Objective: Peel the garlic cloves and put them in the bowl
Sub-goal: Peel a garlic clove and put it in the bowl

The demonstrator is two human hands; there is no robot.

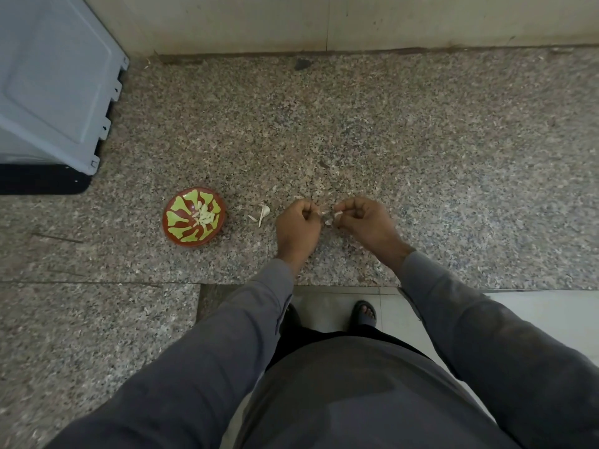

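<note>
A red bowl (193,217) with a green pattern sits on the granite counter, left of my hands, and holds several peeled garlic cloves (205,216). My right hand (366,222) pinches a pale garlic clove (338,215) between thumb and fingers. My left hand (298,226) is closed beside it, fingertips pinching what looks like a thin strip of skin at the clove. Loose white garlic skins (264,212) lie on the counter between the bowl and my left hand.
A grey plastic appliance (52,85) on a black base stands at the back left. The wall (324,21) runs along the counter's far side. The counter's front edge (343,285) is just below my wrists, with the tiled floor and a sandalled foot (364,314) beneath.
</note>
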